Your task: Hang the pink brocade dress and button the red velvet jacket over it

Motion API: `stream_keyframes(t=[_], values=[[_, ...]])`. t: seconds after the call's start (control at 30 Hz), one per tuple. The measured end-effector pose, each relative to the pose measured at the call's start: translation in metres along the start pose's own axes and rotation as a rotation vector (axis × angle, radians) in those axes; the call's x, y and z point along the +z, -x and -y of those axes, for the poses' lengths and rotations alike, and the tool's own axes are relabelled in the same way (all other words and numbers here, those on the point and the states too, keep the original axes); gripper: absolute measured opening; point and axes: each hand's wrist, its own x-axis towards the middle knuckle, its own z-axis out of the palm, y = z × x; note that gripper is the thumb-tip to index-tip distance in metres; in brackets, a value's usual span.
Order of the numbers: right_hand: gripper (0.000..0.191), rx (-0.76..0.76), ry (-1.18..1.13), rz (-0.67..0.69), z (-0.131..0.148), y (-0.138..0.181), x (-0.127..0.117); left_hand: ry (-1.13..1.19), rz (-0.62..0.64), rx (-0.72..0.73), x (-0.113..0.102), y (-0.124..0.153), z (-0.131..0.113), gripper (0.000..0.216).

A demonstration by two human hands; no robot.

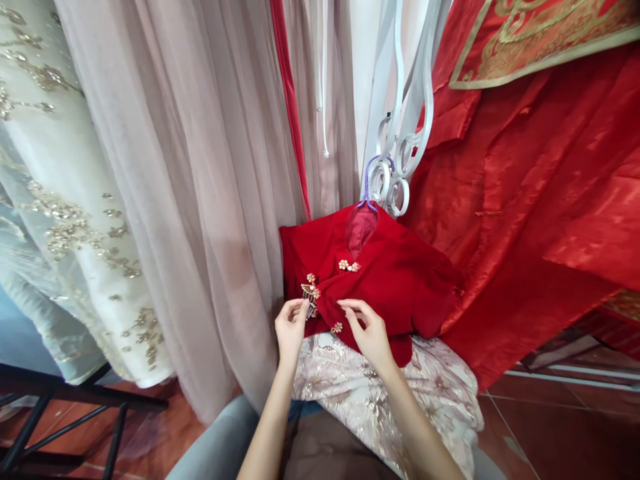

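As left hand (291,327) and right hand (369,335) pinch its front, red jacket (400,280) hangs above

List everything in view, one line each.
jacket: 1, red velvet, centre, on hanger
clasps: 3, gold, jacket front
hanger: 1, purple, hooked on rack
rack: 1, white scrollwork, above jacket
skirt: 1, pale brocade, below jacket
curtain: 1, sheer beige, left of centre
gown: 1, white with gold embroidery, far left
robe: 1, red satin, right
frame: 1, black metal, lower left
left hand: 1, bare, fingers at tasselled clasp
right hand: 1, bare, fingers on jacket edge by lowest clasp
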Motion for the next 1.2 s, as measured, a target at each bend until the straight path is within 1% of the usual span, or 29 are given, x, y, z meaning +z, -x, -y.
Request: stream_keyframes(t=[0.07, 0.17, 0.2, 0.27, 0.3, 0.33, 0.43, 0.5, 0.6, 0.67, 0.83, 0.93, 1.03, 1.1, 1.2], values=[[0.021, 0.003, 0.117, -0.077, -0.007, 0.017, -0.005, -0.037, 0.028, -0.036, -0.003, 0.009, 0.017, 0.024], [0.018, 0.012, 0.186, -0.06, -0.019, 0.029, 0.003, -0.038, 0.038, -0.075, 0.0, 0.02, 0.033, 0.025], [0.02, 0.012, 0.203, -0.055, -0.022, 0.029, 0.007, -0.037, 0.034, -0.077, 0.002, 0.022, 0.036, 0.026], [0.031, -0.002, 0.259, -0.064, -0.028, 0.027, 0.018, -0.039, 0.028, -0.068, 0.005, 0.023, 0.037, 0.027], [0.034, -0.015, 0.295, -0.068, -0.03, 0.026, 0.023, -0.042, 0.027, -0.061, 0.007, 0.023, 0.036, 0.027], [0.032, -0.033, 0.33, -0.067, -0.031, 0.025, 0.026, -0.048, 0.028, -0.051, 0.007, 0.022, 0.035, 0.026], [0.017, -0.105, 0.414, -0.023, -0.033, 0.028, 0.033, -0.077, 0.04, -0.021, 0.006, 0.021, 0.031, 0.021], [0.016, -0.134, 0.437, 0.003, -0.034, 0.033, 0.035, -0.093, 0.062, -0.013, 0.005, 0.021, 0.03, 0.02], [0.032, -0.106, 0.445, -0.04, -0.037, 0.042, 0.037, -0.087, 0.091, -0.024, 0.005, 0.021, 0.031, 0.02], [0.038, -0.08, 0.425, -0.071, -0.042, 0.043, 0.038, -0.088, 0.093, -0.028, 0.007, 0.022, 0.033, 0.019], [0.034, -0.082, 0.369, -0.043, -0.052, 0.039, 0.043, -0.078, 0.056, -0.063, 0.011, 0.023, 0.037, 0.015], [0.035, -0.081, 0.387, -0.036, -0.054, 0.037, 0.047, -0.021, 0.083, -0.1, 0.011, 0.025, 0.037, 0.016], [0.036, -0.072, 0.346, -0.067, -0.053, 0.035, 0.052, 0.039, 0.116, -0.137, 0.011, 0.027, 0.036, 0.017], [0.034, -0.062, 0.293, -0.093, -0.052, 0.034, 0.055, 0.066, 0.116, -0.149, 0.011, 0.028, 0.036, 0.017], [0.024, -0.036, 0.244, -0.133, -0.052, 0.034, 0.056, 0.102, 0.102, -0.163, 0.013, 0.028, 0.039, 0.017]])
